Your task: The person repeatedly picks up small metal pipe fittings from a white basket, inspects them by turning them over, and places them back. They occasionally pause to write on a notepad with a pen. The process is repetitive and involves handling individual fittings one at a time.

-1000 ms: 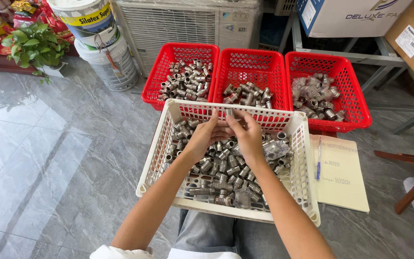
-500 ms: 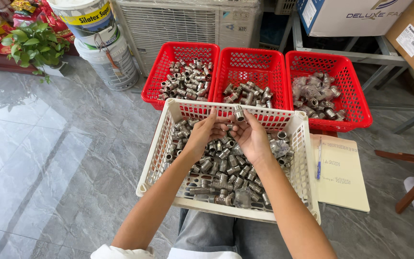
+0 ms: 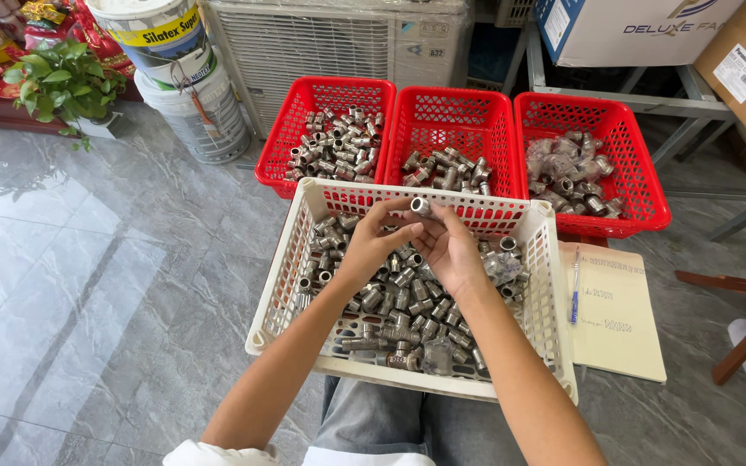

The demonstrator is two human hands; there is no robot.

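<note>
Hardware storeroom — fitting-filled baskets [image 3: 593, 164], paint bucket [image 3: 174, 73], cartons [image 3: 632, 30].

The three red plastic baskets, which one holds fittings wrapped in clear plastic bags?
The rightmost red plastic basket: its metal fittings sit bunched in clear bags, while those in the left and middle baskets lie loose and bare.

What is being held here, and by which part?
A small metal fitting, pinched at its sides between the fingertips of the left hand and right hand, above the white basket.
</note>
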